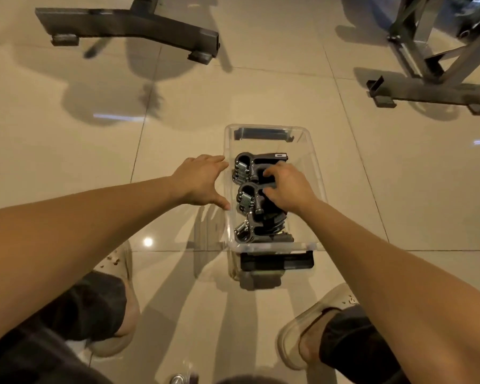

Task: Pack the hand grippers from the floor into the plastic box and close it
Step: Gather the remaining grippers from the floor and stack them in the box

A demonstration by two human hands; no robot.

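Note:
A clear plastic box (313, 162) stands open on the tiled floor in the middle of the head view, with black clip handles at its far and near ends. Inside lie three dark hand grippers with metal springs: a far one (250, 164), a middle one (247, 199) and a near one (250, 231). My right hand (288, 187) is inside the box, its fingers curled round the handles of the middle gripper. My left hand (201, 181) lies flat with straight fingers against the box's left wall, outside it.
A black equipment base (128, 26) stands at the far left and a metal frame base (432, 87) at the far right. My feet in light slippers (311, 325) flank the box's near end. A small metal object (178, 379) lies at the bottom edge.

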